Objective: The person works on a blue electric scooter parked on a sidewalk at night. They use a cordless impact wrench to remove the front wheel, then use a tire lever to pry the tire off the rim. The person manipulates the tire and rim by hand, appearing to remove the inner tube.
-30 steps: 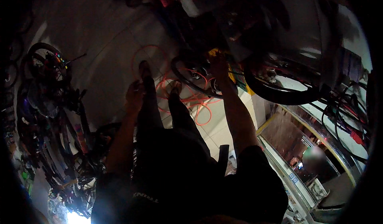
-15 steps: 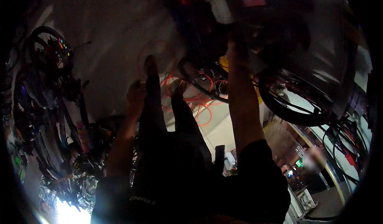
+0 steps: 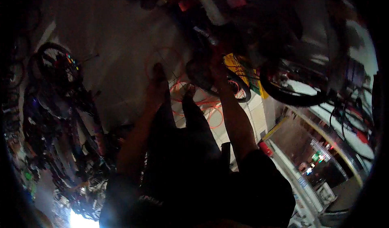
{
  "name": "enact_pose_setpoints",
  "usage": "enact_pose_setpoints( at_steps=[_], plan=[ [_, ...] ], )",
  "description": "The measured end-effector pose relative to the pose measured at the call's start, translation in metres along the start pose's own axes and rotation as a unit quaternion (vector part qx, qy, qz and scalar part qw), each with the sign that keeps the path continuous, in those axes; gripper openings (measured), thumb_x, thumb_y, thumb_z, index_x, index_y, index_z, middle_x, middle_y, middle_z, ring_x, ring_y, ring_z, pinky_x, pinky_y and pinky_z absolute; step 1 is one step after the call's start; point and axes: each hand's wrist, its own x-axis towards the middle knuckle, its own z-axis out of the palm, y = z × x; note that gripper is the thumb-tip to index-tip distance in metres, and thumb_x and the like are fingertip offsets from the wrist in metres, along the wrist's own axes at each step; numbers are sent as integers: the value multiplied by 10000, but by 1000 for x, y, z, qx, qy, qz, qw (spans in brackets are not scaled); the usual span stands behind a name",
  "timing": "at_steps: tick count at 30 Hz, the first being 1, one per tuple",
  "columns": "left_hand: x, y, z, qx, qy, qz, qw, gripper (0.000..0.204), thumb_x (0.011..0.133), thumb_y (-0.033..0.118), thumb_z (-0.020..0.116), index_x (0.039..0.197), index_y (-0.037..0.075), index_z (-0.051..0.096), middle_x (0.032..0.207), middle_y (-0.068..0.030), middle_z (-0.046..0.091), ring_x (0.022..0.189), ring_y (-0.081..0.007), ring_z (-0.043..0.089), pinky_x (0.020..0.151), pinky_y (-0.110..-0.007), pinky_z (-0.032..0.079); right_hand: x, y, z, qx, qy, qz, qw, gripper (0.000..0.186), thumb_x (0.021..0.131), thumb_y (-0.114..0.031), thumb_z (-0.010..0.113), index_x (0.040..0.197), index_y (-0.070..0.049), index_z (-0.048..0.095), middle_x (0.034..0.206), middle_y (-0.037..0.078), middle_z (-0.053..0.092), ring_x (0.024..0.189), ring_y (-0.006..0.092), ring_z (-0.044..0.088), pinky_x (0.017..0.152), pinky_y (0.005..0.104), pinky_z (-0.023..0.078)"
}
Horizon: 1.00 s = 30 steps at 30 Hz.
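Note:
My left hand is low in front of my leg, beside my shoe. Shadow blurs its fingers, and I cannot see anything held in it. My right arm reaches forward, bringing my right hand against the dark parts of what looks like a bicycle. Its fingers are lost in the dark, so any grip is hidden. Just under that hand is a curved black tyre. An orange-red hose or cable lies in loops on the floor around my feet.
Bicycles with a dark wheel crowd the left side. A yellow printed panel is right of my right hand. Another black wheel and hanging cables are farther right. A doorway shows lights beyond.
The view has shifted. My right hand has moved left, beside the dark bicycle parts, and more of the yellow panel shows. My left hand has come nearer my leg.

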Motion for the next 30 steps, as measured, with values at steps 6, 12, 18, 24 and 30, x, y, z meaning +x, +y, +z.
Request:
enact_pose_setpoints(
  at_steps=[6, 12, 18, 24, 30],
  plan=[
    [24, 97, -20, -501, -65, 41, 862, 545, 1063, 366, 513, 1465, 1, 457, 1499, -186, 499, 1310, -334, 568, 1155, -456, 432, -144, -1, 16, 243, 87, -77, 963, 475, 899, -348, 723, 1261, -49, 653, 1129, 213, 723, 1090, 356, 697, 904, 462, 545],
    [-6, 172, 0, -713, -189, -140, 660, 533, 1084, 500, 447, 1309, 28, 550, 1266, -137, 629, 1193, -317, 611, 1048, -486, 520, -268, -33, -104, 443, 43, 62, 893, 507, 904, -338, 750, 1284, -19, 645, 1205, 161, 717, 1138, 287, 686, 946, 412, 545],
    [-99, 235, 77, -617, -254, -181, 723, 507, 1094, 524, 411, 1176, 73, 628, 1134, -105, 656, 1090, -305, 631, 991, -492, 546, -346, 54, -48, 679, 85, -80, 725, 447, 920, -211, 763, 1316, -43, 639, 1265, 109, 695, 1170, 214, 656, 975, 367, 531],
    [-169, 262, 200, -548, -290, -272, 736, 443, 1098, 479, 432, 1279, 116, 609, 1221, -112, 661, 1108, -305, 645, 1011, -493, 542, -446, 132, 52, 604, 273, -76, 745, 429, 936, -75, 700, 1356, -79, 613, 1333, 92, 659, 1218, 221, 633, 1015, 371, 518],
    [-256, 323, 342, -480, -513, -236, 672, 508, 1110, 451, 336, 1319, 63, 588, 1241, -152, 668, 1091, -351, 666, 1026, -535, 526, -573, 229, 82, 691, 383, 10, 613, 381, 959, -54, 672, 1339, -65, 644, 1287, 64, 689, 1183, 193, 641, 1028, 361, 506]
  ],
)
